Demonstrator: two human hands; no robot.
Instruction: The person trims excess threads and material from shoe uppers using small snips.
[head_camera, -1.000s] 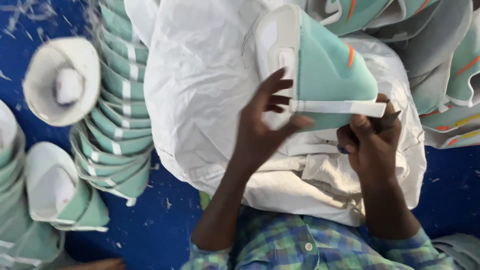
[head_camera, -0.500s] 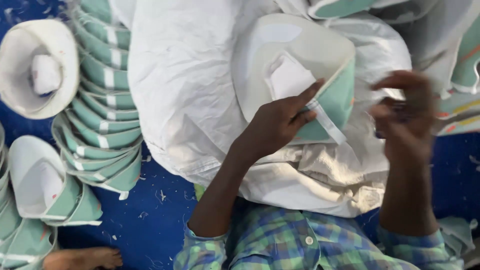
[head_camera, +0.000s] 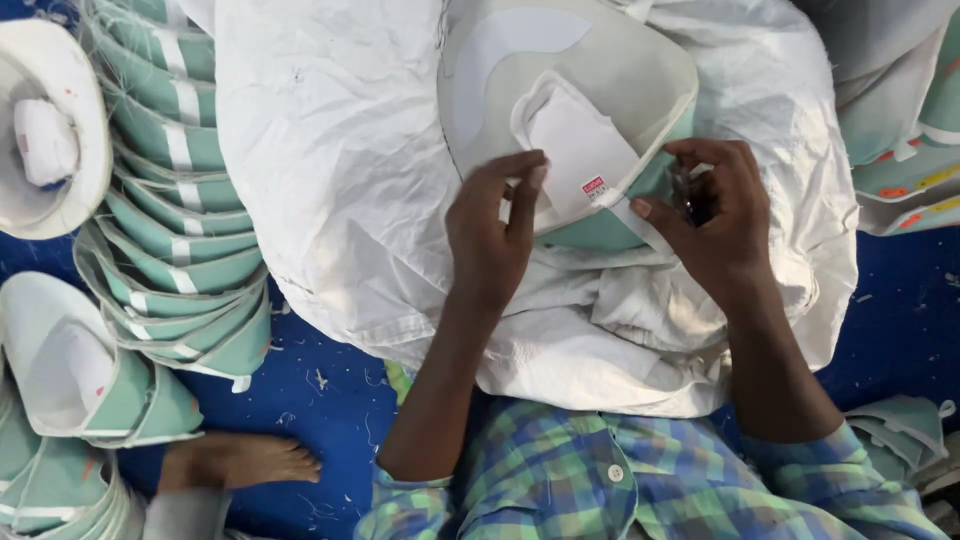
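**Asker:** What has changed in the last half second?

**Describer:** Both hands have closed in on the piece. The right hand (head_camera: 715, 225), which was lifted away and blurred, now sits at its right edge, and the left hand (head_camera: 495, 235) has slid up onto the white flap. The view has also tipped, so the hollow inside of the piece faces the camera more fully.

**Asker:** What are the hands doing?

**Describer:** Left fingers lie pressed on the flap (head_camera: 575, 150), fingertips on its lower left border. The right hand pinches the piece's edge between thumb and curled fingers; something small and dark sits inside that grip, too hidden to identify.

**Asker:** Describe the piece.

**Describer:** It is a curved shoe upper (head_camera: 570, 110), pale grey-white inside, mint green outside, with a white band along the rim. The folded flap carries a small red tag. It rests on a white sack (head_camera: 330, 180) across the person's lap.

**Asker:** Which way does it lie?

**Describer:** Its long axis runs from upper left to lower right, opening toward the camera. Its top is cut off by the frame.

**Asker:** And around it?

**Describer:** A stack (head_camera: 175, 210) of matching green uppers stands to the left on blue flooring (head_camera: 330, 400), with more at far left and at right, partly cropped. A bare foot (head_camera: 245, 462) shows at lower left; whose it is cannot be told.
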